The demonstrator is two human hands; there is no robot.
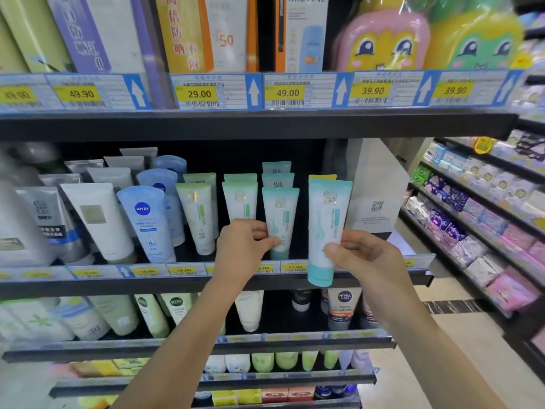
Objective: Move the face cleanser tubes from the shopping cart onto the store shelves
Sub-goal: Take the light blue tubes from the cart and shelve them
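**A:** Eyes on the tall white-and-teal plastic cleanser tube. It's out in front of the black metal shelf, cap down, and the cap hangs below the strip of yellow price labels.

**B:** Who has it?

**A:** The right hand. The thumb is on the front with the fingers curled behind, so the grip is closed round the tube's lower half. That leaves the printed face looking outward, the way a shopper would want to read it.

**B:** It isn't on the shelf yet, then?

**A:** I'd say not. It's lined up with the rightmost lane, where a yellow-topped tube peeks out behind it, so that looks like the slot it's headed for.

**B:** And the other hand?

**A:** The left hand pinches a matching white-and-teal plastic tube low down, thumb against its front. That one stands cap down at the head of its own row on the shelf. My guess is it's being steadied or squared up so the row keeps a neat face.

**B:** What's around them?

**A:** More tubes standing cap down in lanes. There are pale green ones just to the left, then a blue Nivea tube further along.

**B:** And the shopping cart?

**A:** It's out of view.
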